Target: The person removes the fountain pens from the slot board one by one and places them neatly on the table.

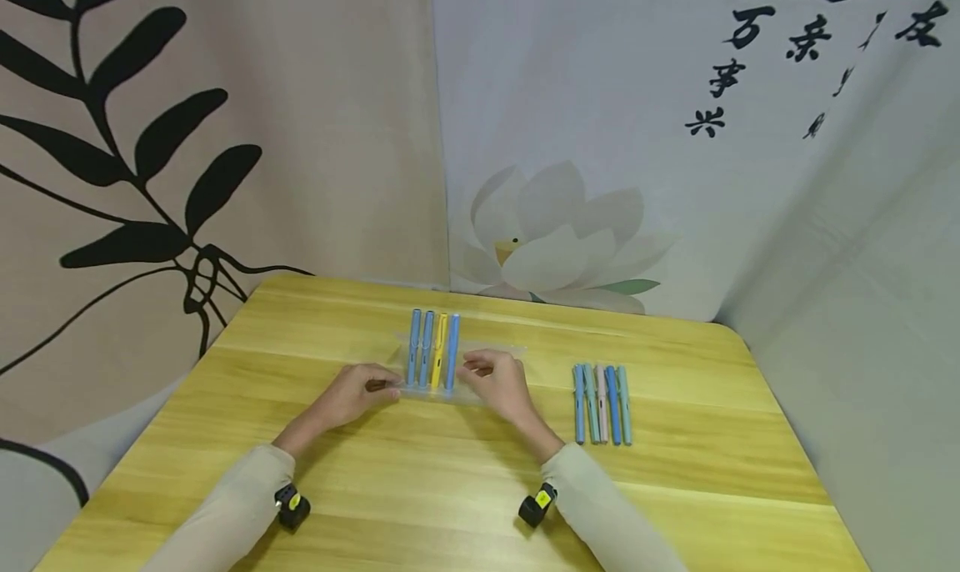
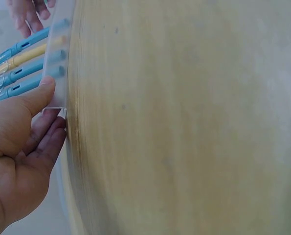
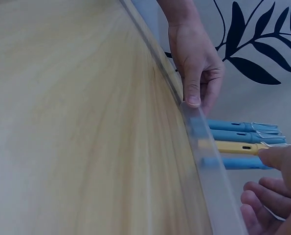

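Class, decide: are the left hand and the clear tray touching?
Touching: the left wrist view shows the left hand with its thumb against the clear tray, near one end.

Table [image 1: 420, 489]: wide room in front, between the sleeves [image 1: 221, 505].
Clear tray [image 3: 217, 191]: left hand [image 1: 363, 393] blocks its left corner.
Four pens [image 1: 438, 353]: thin gaps; right hand [image 1: 497, 378] crowds their right side.
Five pens [image 1: 602, 405]: in the way; more room to their right.

Place: indoor corner, exact room type not certain | printed hangings [image 1: 360, 155] behind: black leaves [image 1: 161, 134], pale lotus [image 1: 555, 247], brush-style characters [image 1: 726, 78] | wood-grain tabletop [image 1: 420, 497] in front
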Demonstrator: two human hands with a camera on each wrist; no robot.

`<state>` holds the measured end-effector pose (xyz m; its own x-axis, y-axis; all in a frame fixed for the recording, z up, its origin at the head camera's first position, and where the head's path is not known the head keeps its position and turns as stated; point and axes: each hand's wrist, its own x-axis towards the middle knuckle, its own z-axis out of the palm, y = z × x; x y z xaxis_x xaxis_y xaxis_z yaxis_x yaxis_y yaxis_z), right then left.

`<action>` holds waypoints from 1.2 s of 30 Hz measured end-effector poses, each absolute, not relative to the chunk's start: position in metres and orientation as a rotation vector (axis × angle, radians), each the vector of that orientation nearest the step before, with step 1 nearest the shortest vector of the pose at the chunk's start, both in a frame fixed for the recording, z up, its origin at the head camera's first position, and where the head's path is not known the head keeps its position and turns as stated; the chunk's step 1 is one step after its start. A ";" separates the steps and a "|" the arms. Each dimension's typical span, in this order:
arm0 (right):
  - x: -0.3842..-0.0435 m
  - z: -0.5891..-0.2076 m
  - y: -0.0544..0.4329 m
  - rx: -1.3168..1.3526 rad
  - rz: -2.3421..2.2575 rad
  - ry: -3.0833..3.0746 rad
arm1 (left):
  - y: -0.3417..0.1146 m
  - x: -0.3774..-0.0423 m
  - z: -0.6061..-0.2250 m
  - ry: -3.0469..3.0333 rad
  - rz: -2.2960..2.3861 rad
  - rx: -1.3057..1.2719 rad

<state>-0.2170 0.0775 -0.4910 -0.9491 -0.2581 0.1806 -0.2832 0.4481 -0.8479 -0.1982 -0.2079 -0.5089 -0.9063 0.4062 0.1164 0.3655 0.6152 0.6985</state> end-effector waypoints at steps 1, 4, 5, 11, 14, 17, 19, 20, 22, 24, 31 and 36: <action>-0.217 -0.493 0.076 0.485 1.560 -2.659 | -0.208 -0.198 -0.509 2.777 1.182 0.668; -0.219 -0.496 0.071 0.468 1.560 -2.671 | -0.207 -0.197 -0.510 2.785 1.185 0.676; -0.219 -0.498 0.069 0.465 1.561 -2.673 | -0.208 -0.197 -0.510 2.787 1.184 0.680; -0.220 -0.501 0.063 0.439 1.551 -2.690 | -0.208 -0.198 -0.511 2.787 1.166 0.676; -0.220 -0.502 0.061 0.418 1.529 -2.697 | -0.208 -0.198 -0.511 2.791 1.161 0.671; -0.220 -0.502 0.060 0.408 1.509 -2.697 | -0.207 -0.198 -0.511 2.796 1.159 0.677; -0.219 -0.501 0.059 0.401 1.505 -2.700 | -0.207 -0.198 -0.510 2.794 1.163 0.674; -0.219 -0.501 0.059 0.399 1.504 -2.700 | -0.207 -0.198 -0.510 2.793 1.165 0.672; -0.219 -0.500 0.059 0.396 1.507 -2.699 | -0.207 -0.198 -0.509 2.791 1.167 0.664; -0.219 -0.500 0.058 0.388 1.506 -2.704 | -0.207 -0.198 -0.509 2.791 1.167 0.657; -0.219 -0.500 0.058 0.386 1.514 -2.704 | -0.206 -0.198 -0.509 2.808 1.152 0.657; -0.219 -0.499 0.058 0.403 1.550 -2.681 | -0.206 -0.198 -0.509 2.803 1.158 0.646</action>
